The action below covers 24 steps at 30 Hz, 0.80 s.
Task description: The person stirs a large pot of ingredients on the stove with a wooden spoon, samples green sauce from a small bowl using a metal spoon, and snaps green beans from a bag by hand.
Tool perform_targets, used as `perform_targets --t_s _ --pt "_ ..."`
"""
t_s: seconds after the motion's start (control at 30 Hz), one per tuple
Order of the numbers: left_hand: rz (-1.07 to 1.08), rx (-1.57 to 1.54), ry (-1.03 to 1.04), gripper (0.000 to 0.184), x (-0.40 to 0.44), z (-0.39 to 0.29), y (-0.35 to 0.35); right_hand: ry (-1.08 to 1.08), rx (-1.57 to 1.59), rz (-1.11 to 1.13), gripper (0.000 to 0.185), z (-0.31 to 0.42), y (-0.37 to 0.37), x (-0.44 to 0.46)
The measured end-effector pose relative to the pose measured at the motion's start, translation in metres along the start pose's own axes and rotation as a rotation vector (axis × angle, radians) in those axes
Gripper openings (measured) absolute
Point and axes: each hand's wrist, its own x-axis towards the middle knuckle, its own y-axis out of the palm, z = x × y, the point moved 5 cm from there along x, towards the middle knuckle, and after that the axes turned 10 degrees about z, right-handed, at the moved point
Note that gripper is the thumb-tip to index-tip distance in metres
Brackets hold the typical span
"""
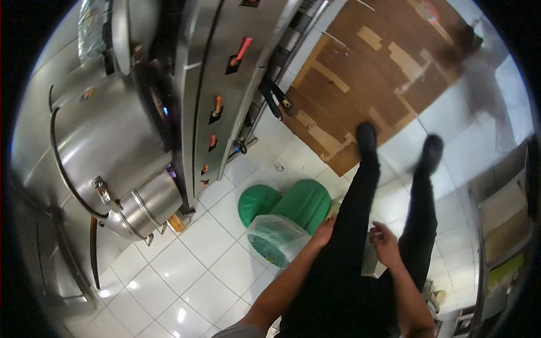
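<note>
My left hand (325, 230) hangs beside my left thigh, close to the green bin (306, 205) on the floor. Its fingers are partly hidden by the leg, so I cannot tell whether it holds anything. Over the gap between my legs is my right hand (385, 245), its fingers loosely bent and apart, with nothing visible in them. Below that hand, a pale object (370, 262) shows between my legs; its kind is unclear. A clear plastic bag (279, 234) lines the mouth of a green container beside my left forearm.
At left, a large steel pot (112, 129) and a smaller pot (149, 205) stand by a metal stove front (217, 73) with red-orange knobs. Flattened cardboard (360, 84) covers white floor tiles (208, 253) ahead. A shelf (504, 219) runs along the right.
</note>
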Motion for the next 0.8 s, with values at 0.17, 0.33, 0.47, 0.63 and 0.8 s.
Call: perform_targets --t_s 0.17,0.33,0.47,0.63,0.8 --pt "0.076 -0.067 -0.108 0.079 -0.006 0.000 0.013 -0.072 -0.016 0.052 0.041 -0.027 -0.005 0.009" --pt "0.004 -0.043 0.002 0.082 -0.025 -0.013 0.027 0.004 -0.015 0.083 0.039 -0.029 -0.013 0.007" --pt "0.144 -0.058 -0.010 0.085 -0.060 -0.038 0.039 0.019 -0.080 0.052 0.038 -0.038 -0.024 0.007" --pt "0.041 -0.151 -0.009 0.084 -0.067 -0.017 0.077 0.042 -0.216 0.047 0.038 -0.031 -0.047 -0.002" --pt "-0.324 -0.485 0.222 0.068 -0.042 -0.013 0.065 0.104 -0.298 0.039 0.039 -0.025 -0.066 -0.001"
